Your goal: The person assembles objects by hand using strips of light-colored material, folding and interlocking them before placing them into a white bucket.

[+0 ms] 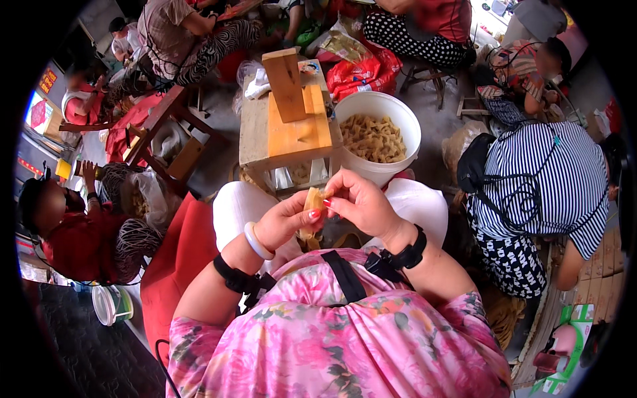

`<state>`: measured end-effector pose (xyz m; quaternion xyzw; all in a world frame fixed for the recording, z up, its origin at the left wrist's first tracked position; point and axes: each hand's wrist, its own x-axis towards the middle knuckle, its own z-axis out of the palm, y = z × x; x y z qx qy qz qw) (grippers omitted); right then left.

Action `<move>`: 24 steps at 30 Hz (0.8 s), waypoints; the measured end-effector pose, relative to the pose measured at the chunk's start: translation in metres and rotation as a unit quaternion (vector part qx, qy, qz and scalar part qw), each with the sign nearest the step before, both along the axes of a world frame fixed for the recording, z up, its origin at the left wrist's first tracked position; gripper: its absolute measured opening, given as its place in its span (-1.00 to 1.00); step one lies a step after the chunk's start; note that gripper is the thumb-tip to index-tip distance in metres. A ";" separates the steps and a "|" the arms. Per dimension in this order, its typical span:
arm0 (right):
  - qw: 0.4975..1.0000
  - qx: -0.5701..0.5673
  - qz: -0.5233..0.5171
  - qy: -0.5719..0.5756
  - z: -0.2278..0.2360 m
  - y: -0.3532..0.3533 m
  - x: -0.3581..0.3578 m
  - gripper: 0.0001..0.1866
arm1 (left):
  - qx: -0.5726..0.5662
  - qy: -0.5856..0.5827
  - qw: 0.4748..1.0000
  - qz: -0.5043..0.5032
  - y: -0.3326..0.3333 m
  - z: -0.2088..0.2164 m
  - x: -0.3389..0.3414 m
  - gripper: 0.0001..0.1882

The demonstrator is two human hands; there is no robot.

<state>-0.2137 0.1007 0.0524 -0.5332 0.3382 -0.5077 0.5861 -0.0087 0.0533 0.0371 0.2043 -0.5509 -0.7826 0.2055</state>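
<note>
Between my two hands, above my lap, is a small yellowish-tan folded strip (314, 198); its exact kind I cannot make out. My left hand (284, 219) is closed round its lower part, with the thumb lying across it. From the other side my right hand (361, 201) pinches at its edge with thumb and fingertips. More tan strip material (309, 240) shows just below my left fingers. Beyond my hands, a white bucket (414, 140) holds many similar tan twisted pieces (373, 138).
A wooden stand (255, 136) with an orange-brown board (282, 137) and an upright block (285, 85) is straight ahead, left of the bucket. Red plastic bags (365, 69) lie behind it. Other people sit around, one in a striped top (544, 179) close on my right.
</note>
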 end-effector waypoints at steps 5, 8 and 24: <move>0.909 -0.273 -0.175 0.261 0.022 0.006 -0.009 -0.54 | -0.010 -0.089 0.996 0.020 -0.006 0.007 -0.014 -0.76; 0.776 -0.453 -0.099 0.427 0.032 0.006 -0.025 -0.57 | -0.057 -0.082 0.994 -0.053 -0.014 0.001 -0.015 -0.79; 0.902 -0.231 -0.052 0.362 0.015 0.012 -0.039 -0.90 | -0.015 -0.056 0.993 -0.104 -0.017 -0.025 -0.022 -0.87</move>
